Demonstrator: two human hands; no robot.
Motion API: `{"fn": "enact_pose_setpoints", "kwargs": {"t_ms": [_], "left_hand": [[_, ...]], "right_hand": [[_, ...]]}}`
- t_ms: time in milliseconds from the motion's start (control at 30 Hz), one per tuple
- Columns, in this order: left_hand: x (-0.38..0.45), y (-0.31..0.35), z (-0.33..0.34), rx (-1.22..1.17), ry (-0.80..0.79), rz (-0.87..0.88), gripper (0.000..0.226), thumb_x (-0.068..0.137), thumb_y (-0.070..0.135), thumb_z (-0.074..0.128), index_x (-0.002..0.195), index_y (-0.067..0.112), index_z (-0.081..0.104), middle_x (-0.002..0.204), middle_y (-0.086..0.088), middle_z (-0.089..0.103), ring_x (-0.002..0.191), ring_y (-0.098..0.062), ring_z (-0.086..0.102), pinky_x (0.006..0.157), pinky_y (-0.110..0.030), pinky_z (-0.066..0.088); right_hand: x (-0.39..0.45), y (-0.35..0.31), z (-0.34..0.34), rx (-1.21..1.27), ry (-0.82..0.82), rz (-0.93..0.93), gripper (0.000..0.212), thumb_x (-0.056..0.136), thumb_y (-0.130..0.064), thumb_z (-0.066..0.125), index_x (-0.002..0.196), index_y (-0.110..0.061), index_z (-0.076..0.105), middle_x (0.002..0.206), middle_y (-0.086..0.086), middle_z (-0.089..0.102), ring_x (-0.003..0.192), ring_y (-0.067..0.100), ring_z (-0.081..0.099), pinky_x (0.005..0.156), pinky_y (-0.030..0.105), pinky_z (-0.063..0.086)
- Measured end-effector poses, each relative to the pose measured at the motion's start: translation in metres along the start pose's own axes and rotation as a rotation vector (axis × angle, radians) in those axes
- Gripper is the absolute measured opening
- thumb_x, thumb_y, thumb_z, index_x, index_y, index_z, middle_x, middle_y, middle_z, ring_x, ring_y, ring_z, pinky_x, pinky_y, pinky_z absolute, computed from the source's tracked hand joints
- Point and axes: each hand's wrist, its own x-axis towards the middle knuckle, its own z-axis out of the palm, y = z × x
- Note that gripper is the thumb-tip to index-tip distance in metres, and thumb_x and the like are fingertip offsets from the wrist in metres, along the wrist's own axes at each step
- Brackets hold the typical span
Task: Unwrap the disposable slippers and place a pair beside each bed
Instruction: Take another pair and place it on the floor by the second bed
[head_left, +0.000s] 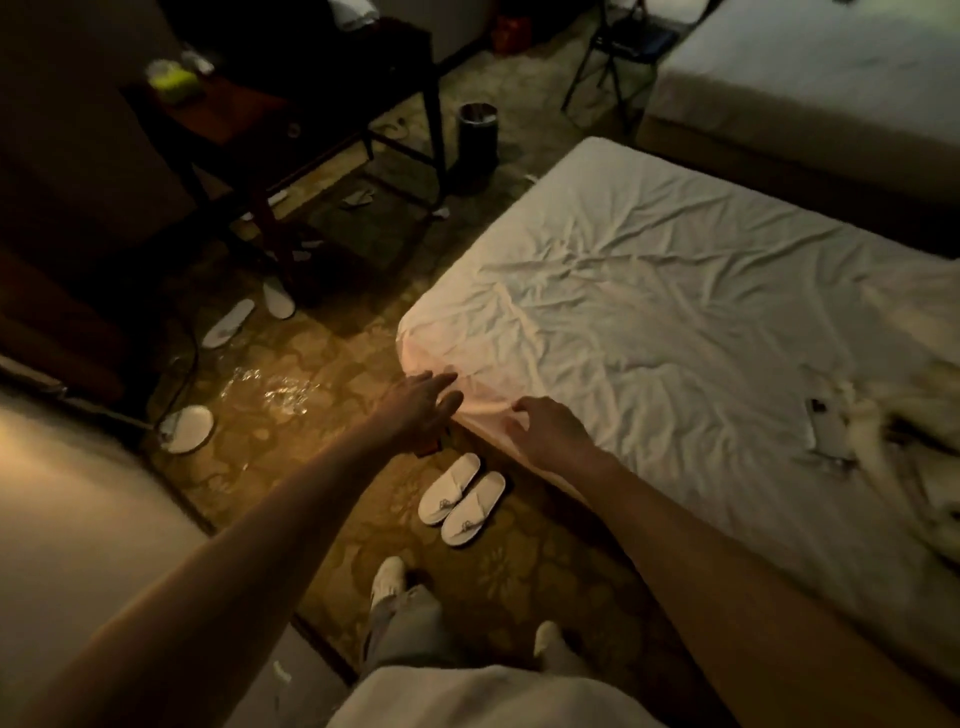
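Note:
A pair of white disposable slippers lies side by side on the patterned carpet, right beside the near edge of the middle bed. My left hand reaches out above the carpet at the bed's near corner, fingers spread, holding nothing. My right hand rests at the bed's edge with fingers bent on the white sheet, nothing in it. Two loose slippers lie apart near the dark table legs. Another slipper lies by the left bed. A clear plastic wrapper glints on the carpet.
A dark table stands at the back left with a black waste bin beside it. A third bed and a folding stand are at the back right. A phone and crumpled fabric lie on the middle bed. My feet stand between the beds.

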Motion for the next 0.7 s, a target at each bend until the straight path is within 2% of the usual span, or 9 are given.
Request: {"fn": "enact_pose_setpoints", "kwargs": {"t_ms": [200, 367, 533, 700], "left_hand": [[0.065, -0.003, -0.021, 0.223, -0.131, 0.242, 0.058, 0.103, 0.058, 0.027, 0.156, 0.035, 0.029, 0.167, -0.010, 0.024, 0.153, -0.034, 0.023, 0.119, -0.061, 0.025], [0.088, -0.018, -0.049, 0.344, -0.193, 0.422, 0.062, 0.100, 0.062, 0.030, 0.155, 0.034, 0.032, 0.165, -0.012, 0.029, 0.150, -0.035, 0.030, 0.118, -0.060, 0.027], [0.093, -0.044, -0.078, 0.399, -0.273, 0.495, 0.062, 0.102, 0.060, 0.029, 0.157, 0.032, 0.029, 0.167, -0.012, 0.022, 0.151, -0.037, 0.026, 0.117, -0.064, 0.024], [0.102, -0.054, -0.107, 0.385, -0.238, 0.508, 0.063, 0.102, 0.062, 0.026, 0.158, 0.032, 0.026, 0.168, -0.011, 0.020, 0.152, -0.037, 0.023, 0.118, -0.066, 0.021]], "right_hand": [[0.027, -0.023, 0.000, 0.011, 0.108, 0.238, 0.054, 0.102, -0.048, 0.048, 0.144, -0.015, 0.052, 0.146, 0.014, 0.055, 0.136, 0.032, 0.048, 0.113, 0.043, 0.041], [0.021, -0.069, 0.013, 0.044, 0.166, 0.451, 0.061, 0.098, -0.058, 0.046, 0.146, -0.020, 0.049, 0.151, 0.013, 0.049, 0.141, 0.033, 0.042, 0.116, 0.048, 0.037], [0.011, -0.105, 0.027, 0.097, 0.217, 0.518, 0.056, 0.100, -0.052, 0.049, 0.143, -0.015, 0.054, 0.148, 0.015, 0.052, 0.138, 0.033, 0.047, 0.115, 0.043, 0.039], [0.016, -0.118, 0.028, 0.118, 0.241, 0.521, 0.056, 0.100, -0.051, 0.051, 0.143, -0.016, 0.055, 0.149, 0.013, 0.054, 0.137, 0.032, 0.048, 0.114, 0.042, 0.040]]}}
